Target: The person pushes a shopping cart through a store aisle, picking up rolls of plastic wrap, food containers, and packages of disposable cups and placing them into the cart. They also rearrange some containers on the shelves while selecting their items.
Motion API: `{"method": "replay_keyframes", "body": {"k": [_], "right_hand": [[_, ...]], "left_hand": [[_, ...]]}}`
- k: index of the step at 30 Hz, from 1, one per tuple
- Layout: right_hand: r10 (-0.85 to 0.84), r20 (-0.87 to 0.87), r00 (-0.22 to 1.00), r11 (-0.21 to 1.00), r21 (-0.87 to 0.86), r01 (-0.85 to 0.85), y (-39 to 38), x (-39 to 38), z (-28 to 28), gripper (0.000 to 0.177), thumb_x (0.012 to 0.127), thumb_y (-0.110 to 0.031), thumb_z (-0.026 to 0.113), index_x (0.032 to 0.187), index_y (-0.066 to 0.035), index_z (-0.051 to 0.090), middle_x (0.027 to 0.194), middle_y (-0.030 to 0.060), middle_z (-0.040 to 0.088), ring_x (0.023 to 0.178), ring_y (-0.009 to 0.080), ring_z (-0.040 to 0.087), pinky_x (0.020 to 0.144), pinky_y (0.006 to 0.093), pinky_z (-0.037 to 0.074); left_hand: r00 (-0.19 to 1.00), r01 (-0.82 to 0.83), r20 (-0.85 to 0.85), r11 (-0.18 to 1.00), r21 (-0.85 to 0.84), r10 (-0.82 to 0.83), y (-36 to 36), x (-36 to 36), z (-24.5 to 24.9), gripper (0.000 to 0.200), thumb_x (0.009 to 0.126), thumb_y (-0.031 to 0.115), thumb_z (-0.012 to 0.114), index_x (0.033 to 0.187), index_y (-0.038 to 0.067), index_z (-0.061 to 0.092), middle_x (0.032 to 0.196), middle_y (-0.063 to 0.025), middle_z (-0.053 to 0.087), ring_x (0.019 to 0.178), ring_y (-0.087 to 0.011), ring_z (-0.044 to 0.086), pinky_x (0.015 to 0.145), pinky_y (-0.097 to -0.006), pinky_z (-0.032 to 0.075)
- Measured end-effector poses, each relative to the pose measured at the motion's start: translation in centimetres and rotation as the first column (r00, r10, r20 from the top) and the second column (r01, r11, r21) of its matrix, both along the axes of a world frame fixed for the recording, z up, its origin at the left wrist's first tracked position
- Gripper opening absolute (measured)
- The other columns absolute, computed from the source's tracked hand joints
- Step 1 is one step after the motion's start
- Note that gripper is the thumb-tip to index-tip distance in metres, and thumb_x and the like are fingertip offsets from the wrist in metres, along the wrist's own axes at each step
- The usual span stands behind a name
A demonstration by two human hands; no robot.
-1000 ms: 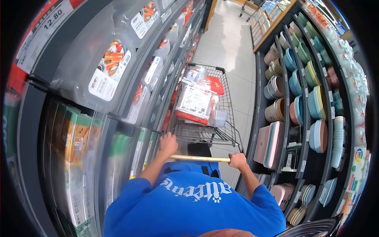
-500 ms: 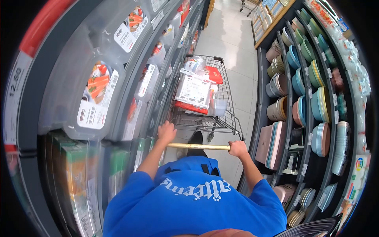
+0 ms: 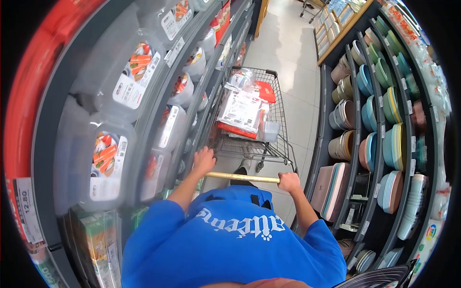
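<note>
A wire shopping cart point(image 3: 281, 105) stands ahead of me with a yellow handle bar point(image 3: 242, 177). My right hand point(image 3: 289, 182) is closed around the bar's right end. At the left end, my left hand point(image 3: 204, 160) grips the cart's handle, its fingers curled and partly hidden. Inside the basket lie a white printed package point(image 3: 238, 110), a red packet point(image 3: 263, 91), a clear plastic container point(image 3: 271, 130) and a clear wrapped item point(image 3: 241, 77) at the far end.
Close on the left, a shelf holds clear plastic food boxes point(image 3: 103, 158) with a price tag point(image 3: 30, 209). Bowls point(image 3: 393, 144), basins and trays point(image 3: 330, 189) fill the right shelves. The tiled aisle point(image 3: 288, 57) runs ahead; another cart point(image 3: 309, 10) is far off.
The shelves on both sides have slid back toward me as I and the cart advance along the aisle. Both hands keep their hold; my shoe now shows under the handle.
</note>
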State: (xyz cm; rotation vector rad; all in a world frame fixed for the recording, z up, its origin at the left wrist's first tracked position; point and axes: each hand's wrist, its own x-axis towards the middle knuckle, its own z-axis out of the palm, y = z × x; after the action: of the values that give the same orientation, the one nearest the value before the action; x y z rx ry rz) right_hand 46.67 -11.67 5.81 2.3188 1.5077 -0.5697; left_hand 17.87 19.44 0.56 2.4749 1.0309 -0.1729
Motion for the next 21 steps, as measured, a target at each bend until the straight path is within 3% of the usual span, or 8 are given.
{"method": "replay_keyframes", "body": {"k": [3, 7, 15, 21], "right_hand": [[-0.018, -0.010, 1.000, 1.000, -0.004, 0.018, 1.9, 1.4, 0.0, 0.022, 0.077, -0.028, 0.061, 0.090, -0.012, 0.070, 0.076, 0.0149, 0.071, 0.073, 0.0353, 0.071, 0.065, 0.0481, 0.056], [-0.006, -0.036, 0.999, 0.997, 0.072, 0.008, 3.7, 3.2, -0.5, 0.019, 0.075, -0.025, 0.063, 0.086, -0.011, 0.069, 0.078, 0.0130, 0.071, 0.073, 0.0345, 0.070, 0.064, 0.0472, 0.055], [0.018, -0.042, 0.999, 0.992, 0.122, -0.013, 7.4, 7.2, -1.3, 0.021, 0.075, -0.022, 0.063, 0.090, -0.011, 0.072, 0.087, 0.0100, 0.072, 0.076, 0.0322, 0.072, 0.067, 0.0444, 0.057], [-0.013, -0.073, 0.997, 0.999, 0.035, 0.015, 10.4, 9.9, -0.7, 0.024, 0.076, -0.022, 0.061, 0.094, -0.012, 0.073, 0.089, 0.0107, 0.073, 0.078, 0.0323, 0.072, 0.069, 0.0447, 0.058]], "left_hand": [[0.996, -0.022, 0.089, 0.999, 0.049, 0.018, 1.3, 1.3, -2.0, 0.021, 0.084, 0.027, 0.071, 0.094, 0.012, 0.061, 0.107, -0.0103, 0.056, 0.110, -0.0298, 0.056, 0.089, -0.0487, 0.041], [0.999, -0.029, -0.027, 0.999, 0.038, 0.030, 3.5, 4.2, -1.8, 0.032, 0.085, 0.029, 0.070, 0.109, 0.009, 0.065, 0.116, -0.0123, 0.058, 0.114, -0.0312, 0.057, 0.093, -0.0492, 0.043], [0.988, -0.113, -0.087, 0.986, 0.121, 0.124, 7.6, 10.7, -4.3, 0.034, 0.076, 0.026, 0.073, 0.107, 0.013, 0.066, 0.109, -0.0093, 0.065, 0.108, -0.0294, 0.062, 0.092, -0.0491, 0.042], [0.977, -0.141, -0.136, 0.973, 0.183, 0.167, 9.9, 14.6, -5.5, 0.033, 0.075, 0.027, 0.074, 0.105, 0.015, 0.065, 0.106, -0.0072, 0.068, 0.106, -0.0263, 0.063, 0.093, -0.0473, 0.039]]}}
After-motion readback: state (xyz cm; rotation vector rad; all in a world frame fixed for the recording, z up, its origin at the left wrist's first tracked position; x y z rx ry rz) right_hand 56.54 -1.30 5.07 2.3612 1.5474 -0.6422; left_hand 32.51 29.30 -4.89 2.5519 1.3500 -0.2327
